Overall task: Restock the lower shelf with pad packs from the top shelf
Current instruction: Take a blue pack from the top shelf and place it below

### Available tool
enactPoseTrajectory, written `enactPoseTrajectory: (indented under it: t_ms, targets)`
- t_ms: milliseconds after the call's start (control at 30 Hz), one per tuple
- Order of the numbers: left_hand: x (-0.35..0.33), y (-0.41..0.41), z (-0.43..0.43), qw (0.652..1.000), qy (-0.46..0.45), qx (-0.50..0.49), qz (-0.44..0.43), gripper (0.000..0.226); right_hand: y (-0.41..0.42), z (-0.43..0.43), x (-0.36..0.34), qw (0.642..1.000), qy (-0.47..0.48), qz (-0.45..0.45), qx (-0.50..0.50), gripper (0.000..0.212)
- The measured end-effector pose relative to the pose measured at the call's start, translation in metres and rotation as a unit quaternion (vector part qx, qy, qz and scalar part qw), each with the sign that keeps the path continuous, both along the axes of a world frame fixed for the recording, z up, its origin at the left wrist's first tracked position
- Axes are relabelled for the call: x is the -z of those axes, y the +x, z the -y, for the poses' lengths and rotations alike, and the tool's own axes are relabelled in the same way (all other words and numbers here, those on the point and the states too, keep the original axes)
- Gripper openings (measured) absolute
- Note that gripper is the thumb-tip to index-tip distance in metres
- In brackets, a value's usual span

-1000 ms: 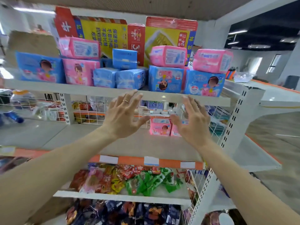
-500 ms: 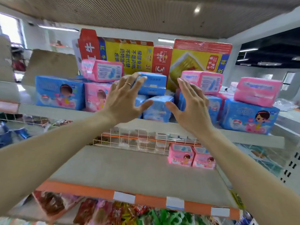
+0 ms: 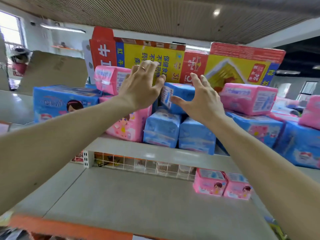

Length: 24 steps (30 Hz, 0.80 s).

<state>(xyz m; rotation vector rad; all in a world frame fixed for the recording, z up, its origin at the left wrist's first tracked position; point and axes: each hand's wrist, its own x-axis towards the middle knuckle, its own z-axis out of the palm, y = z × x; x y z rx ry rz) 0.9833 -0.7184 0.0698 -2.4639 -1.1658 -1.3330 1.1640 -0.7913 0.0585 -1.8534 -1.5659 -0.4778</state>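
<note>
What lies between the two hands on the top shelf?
A small blue pad pack, stacked on two other blue packs, lies between the left hand and the right hand, seen in the head view.

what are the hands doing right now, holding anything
Left hand: open, fingers spread, holding nothing.
Right hand: open, holding nothing, in front of the top blue pack.

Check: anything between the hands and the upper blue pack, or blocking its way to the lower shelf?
Nothing visible. Left hand and right hand flank the blue pack, fingers open, nothing between. Lower shelf is bare in front; two pink packs sit back right. Only the top shelf edge to clear.
</note>
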Motion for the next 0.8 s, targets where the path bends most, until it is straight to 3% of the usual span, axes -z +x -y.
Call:
enactPoseTrajectory:
  t_ms: [200,467,567,633,700,800]
  targets:
    - [0.001,0.000,-0.004,0.999,-0.031,0.024,0.022,0.055,-0.004,-0.023,-0.001,0.998,-0.053,-0.020,0.024,0.093]
    - [0.004,-0.003,0.007,0.997,-0.042,0.061,0.023,0.057,0.003,0.011,-0.003,0.992,0.082,-0.066,-0.071,0.070]
    - [0.010,-0.005,0.021,0.991,-0.046,0.121,0.013,0.072,0.010,0.036,-0.006,0.978,0.121,-0.129,-0.113,0.066]
    - [0.016,-0.004,0.035,0.975,-0.042,0.218,0.025,0.087,0.014,0.059,-0.012,0.938,0.128,-0.264,-0.186,0.055]
    - [0.025,0.001,0.049,0.962,-0.012,0.269,0.055,0.099,0.023,0.083,-0.019,0.875,0.107,-0.400,-0.251,0.032]
    - [0.031,0.013,0.071,0.948,0.008,0.301,0.101,0.106,0.039,0.118,-0.020,0.821,0.049,-0.489,-0.291,0.007]
